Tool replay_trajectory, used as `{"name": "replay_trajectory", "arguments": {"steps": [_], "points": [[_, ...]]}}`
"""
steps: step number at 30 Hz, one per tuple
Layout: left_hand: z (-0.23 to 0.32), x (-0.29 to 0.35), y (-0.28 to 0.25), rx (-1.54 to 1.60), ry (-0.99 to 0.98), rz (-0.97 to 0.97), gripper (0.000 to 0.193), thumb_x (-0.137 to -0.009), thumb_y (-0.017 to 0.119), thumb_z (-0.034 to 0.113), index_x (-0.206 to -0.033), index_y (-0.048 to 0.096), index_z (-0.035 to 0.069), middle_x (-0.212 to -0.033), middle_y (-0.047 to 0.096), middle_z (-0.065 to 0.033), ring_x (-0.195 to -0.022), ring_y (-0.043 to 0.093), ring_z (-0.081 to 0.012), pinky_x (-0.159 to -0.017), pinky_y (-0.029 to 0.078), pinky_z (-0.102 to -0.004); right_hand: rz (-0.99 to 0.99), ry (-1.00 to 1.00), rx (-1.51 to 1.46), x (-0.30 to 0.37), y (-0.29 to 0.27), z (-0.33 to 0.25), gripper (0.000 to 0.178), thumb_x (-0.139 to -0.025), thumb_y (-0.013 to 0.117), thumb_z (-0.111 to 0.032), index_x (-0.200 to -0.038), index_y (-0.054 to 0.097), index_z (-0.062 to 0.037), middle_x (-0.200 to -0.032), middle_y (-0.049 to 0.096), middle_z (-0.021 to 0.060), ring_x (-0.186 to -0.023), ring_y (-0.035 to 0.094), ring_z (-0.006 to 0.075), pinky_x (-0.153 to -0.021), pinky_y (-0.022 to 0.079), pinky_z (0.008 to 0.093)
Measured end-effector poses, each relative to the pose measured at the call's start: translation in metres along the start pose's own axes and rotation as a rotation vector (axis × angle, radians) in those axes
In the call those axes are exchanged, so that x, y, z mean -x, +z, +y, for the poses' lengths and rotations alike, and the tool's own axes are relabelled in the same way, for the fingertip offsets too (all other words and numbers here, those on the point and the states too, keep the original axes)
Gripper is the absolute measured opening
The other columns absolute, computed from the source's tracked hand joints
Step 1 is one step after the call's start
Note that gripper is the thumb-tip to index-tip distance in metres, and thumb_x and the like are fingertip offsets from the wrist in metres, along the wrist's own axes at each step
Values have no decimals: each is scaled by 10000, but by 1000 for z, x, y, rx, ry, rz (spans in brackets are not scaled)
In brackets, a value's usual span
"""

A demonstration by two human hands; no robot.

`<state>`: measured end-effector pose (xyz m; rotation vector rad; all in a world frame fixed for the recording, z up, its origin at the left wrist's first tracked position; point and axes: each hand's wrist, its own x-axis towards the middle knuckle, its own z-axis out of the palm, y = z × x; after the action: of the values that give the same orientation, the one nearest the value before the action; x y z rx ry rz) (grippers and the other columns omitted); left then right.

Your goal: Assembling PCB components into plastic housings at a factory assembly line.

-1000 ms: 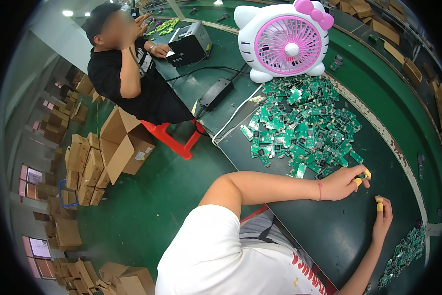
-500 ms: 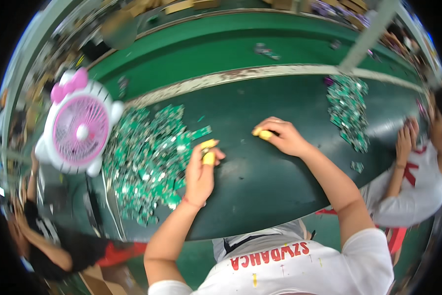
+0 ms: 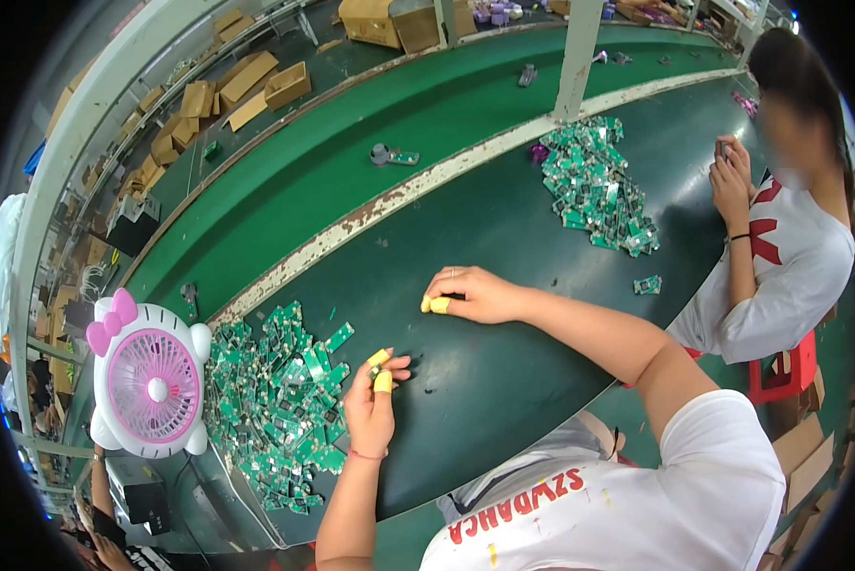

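Lying at mixed angles, flat, green, rectangular circuit boards (image 3: 275, 409) heap just left of the nearer left hand (image 3: 370, 419), whose yellow-capped fingers (image 3: 383, 383) curl close, contents unclear. Farther right, the right hand's (image 3: 484, 297) fingers look pinched together over the dark-green tabletop (image 3: 465, 409); a pink-and-white fan (image 3: 158, 389) stands past the boards.

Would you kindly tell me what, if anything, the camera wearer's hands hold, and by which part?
It cannot be told whether the left hand holds anything between its yellow-covered fingertips; no held thing shows at the right hand.
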<state>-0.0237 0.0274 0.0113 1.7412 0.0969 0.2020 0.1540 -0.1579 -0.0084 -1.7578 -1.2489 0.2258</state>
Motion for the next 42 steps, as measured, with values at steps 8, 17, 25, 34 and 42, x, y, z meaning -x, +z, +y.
{"name": "replay_trajectory", "arguments": {"steps": [8, 17, 25, 34, 42], "points": [[-6, -10, 1, -4, 1, -179, 279, -905, 383, 24, -1158, 489, -24, -1003, 622, -125, -862, 595, -161, -786, 450, -249, -47, 264, -203, -15, -12, -4, 160, -844, 524, -91, -974, 586, -22, -923, 604, 99, -874, 567, 238, -772, 446, 320], [-10, -9, 3, -81, -6, -228, 290, -864, 411, -21, -1134, 516, -20, -985, 639, -109, -851, 620, -168, -784, 473, -260, 13, 292, 705, -67, -149, 74, 161, -800, 553, -162, -898, 611, -48, -884, 606, 142, -869, 567, 312, -794, 454, 391], [-7, -14, 5, -224, -52, -212, 288, -830, 447, -35, -1101, 543, -9, -932, 655, -102, -793, 639, -202, -736, 489, -279, 57, 785, 1351, -74, -302, 247, 278, -798, 480, -39, -1060, 571, -41, -1116, 556, 164, -1007, 568, 286, -798, 497, 379], [-4, -21, 4, -316, -9, -170, 314, -775, 454, -60, -1075, 539, -18, -854, 662, -107, -728, 642, -227, -682, 496, -296, -41, -322, 1180, -105, -359, 329, 521, -787, 557, -237, -1281, 432, -130, -1305, 421, 172, -1276, 305, 317, -1021, 292, 448], [-5, -10, 6, -337, -22, -160, 327, -849, 442, -2, -1162, 522, 45, -896, 647, -91, -749, 624, -213, -716, 491, -309, 82, 202, 724, -123, -199, 180, 350, -853, 544, -135, -1147, 380, -38, -942, 592, 194, -902, 564, 372, -775, 455, 406]]}}
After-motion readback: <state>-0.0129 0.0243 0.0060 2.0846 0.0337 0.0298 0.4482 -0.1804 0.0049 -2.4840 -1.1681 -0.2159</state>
